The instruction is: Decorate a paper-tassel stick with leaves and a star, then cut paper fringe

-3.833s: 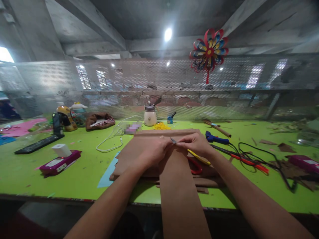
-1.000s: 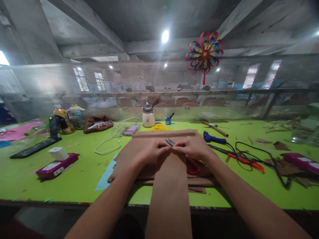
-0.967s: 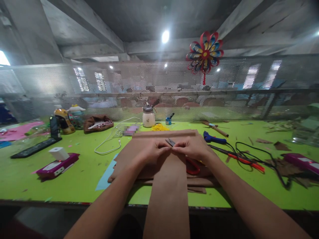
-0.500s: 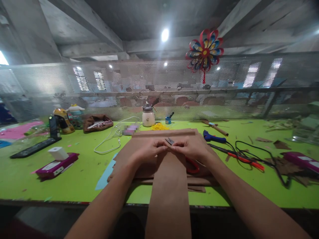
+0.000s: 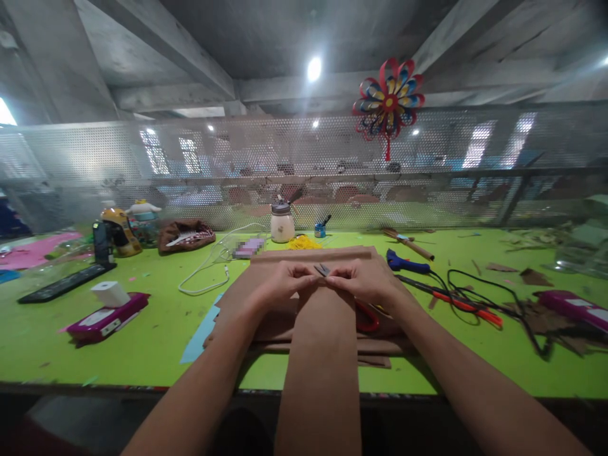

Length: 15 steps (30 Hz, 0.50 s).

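Observation:
A long strip of brown paper [image 5: 325,354] runs from the table down past its front edge toward me. My left hand [image 5: 285,285] pinches the strip's far end at its left corner. My right hand [image 5: 363,282] pinches the same end at its right corner, fingertips close to the left ones. Beneath both hands lies a stack of brown paper sheets [image 5: 266,258]. Scissors lie on the stack, their grey blade tips [image 5: 322,270] showing just beyond my fingertips and a red handle [image 5: 367,316] beside the strip; the middle is hidden.
On the right lie a blue glue gun [image 5: 408,263], a red-handled tool [image 5: 468,307] and a black cord. A purple power strip [image 5: 109,320] with a white plug adapter [image 5: 110,294] sits left. Behind stand a pale jug [image 5: 282,226] and a blue ink bottle [image 5: 320,229].
My fingertips have moved slightly apart along the strip's far end. The strip bulges a little more below them. Everything else stays in place.

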Motion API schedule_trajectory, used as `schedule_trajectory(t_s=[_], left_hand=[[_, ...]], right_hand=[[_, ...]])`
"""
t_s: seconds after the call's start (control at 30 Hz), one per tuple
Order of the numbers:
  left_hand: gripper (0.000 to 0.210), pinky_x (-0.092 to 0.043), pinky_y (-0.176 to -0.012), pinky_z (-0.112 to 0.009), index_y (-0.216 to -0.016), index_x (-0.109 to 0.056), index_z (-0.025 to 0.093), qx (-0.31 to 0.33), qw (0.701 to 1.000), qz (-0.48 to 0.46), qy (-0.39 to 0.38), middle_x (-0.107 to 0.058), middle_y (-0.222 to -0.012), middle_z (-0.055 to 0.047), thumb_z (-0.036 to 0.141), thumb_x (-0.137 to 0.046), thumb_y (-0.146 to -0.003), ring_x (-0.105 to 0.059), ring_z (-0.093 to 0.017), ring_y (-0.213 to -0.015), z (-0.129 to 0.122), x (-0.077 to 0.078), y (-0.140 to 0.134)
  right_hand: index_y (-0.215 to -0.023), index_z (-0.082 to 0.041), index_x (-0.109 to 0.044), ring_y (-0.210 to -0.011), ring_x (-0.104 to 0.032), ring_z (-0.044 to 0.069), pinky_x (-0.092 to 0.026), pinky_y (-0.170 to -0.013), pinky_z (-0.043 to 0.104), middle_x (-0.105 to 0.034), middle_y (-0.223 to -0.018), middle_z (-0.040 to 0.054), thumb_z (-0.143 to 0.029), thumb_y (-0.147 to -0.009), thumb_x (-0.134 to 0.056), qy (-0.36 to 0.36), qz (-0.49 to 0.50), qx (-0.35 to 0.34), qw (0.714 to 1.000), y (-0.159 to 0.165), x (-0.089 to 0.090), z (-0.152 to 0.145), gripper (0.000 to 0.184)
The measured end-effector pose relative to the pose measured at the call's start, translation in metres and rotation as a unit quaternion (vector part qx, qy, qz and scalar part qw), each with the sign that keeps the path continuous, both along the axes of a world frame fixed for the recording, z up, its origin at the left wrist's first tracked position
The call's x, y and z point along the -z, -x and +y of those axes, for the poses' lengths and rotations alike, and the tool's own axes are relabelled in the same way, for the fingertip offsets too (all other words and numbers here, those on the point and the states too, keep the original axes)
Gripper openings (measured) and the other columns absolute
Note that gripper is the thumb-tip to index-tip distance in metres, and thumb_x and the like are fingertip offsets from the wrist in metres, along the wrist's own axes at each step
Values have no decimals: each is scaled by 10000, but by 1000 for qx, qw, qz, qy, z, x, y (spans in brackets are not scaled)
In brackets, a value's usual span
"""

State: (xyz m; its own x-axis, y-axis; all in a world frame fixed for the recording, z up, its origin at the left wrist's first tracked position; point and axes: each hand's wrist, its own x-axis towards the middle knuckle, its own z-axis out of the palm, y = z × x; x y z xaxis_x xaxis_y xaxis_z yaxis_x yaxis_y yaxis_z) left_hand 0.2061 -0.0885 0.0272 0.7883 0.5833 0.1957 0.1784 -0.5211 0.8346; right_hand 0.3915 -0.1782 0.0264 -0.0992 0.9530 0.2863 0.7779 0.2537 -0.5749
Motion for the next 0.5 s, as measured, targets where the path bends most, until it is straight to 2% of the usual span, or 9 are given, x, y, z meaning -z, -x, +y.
schedule_trajectory(t_s=[0.1,0.27,0.37,0.5], left_hand=[[209,-368,-549,-216,-645,-602,117,-31,999,6,-11,-540,-566,5,298,-587,-750,-482,-103,-556,-1,-1,1],[168,-368,-573,-217,-724,-668,129,27,999,25,0,-597,-655,-5,270,-579,-744,-482,-107,-605,-2,7,-5],[140,-378,-610,-223,-739,-691,132,37,999,12,11,-633,-717,-22,237,-601,-724,-498,-123,-663,-3,9,-6],[121,-364,-579,-211,-695,-684,124,55,998,-8,40,-601,-643,-8,231,-629,-703,-473,-107,-616,-2,4,-3]], right_hand=[[-654,-178,-619,-489,-377,90,-241,-463,228,-504,-532,-19,-306,-800,-492,-8,-9,4,1000,0,1,1,232],[-674,-175,-637,-508,-433,110,-264,-469,238,-549,-566,1,-308,-793,-480,-1,-6,-13,1000,6,6,4,238],[-702,-171,-648,-523,-454,120,-290,-487,245,-561,-576,9,-311,-799,-473,-2,-10,-12,1000,10,6,4,244],[-738,-179,-658,-510,-436,109,-288,-476,235,-552,-556,-5,-323,-789,-508,9,12,-25,1000,8,2,2,213]])
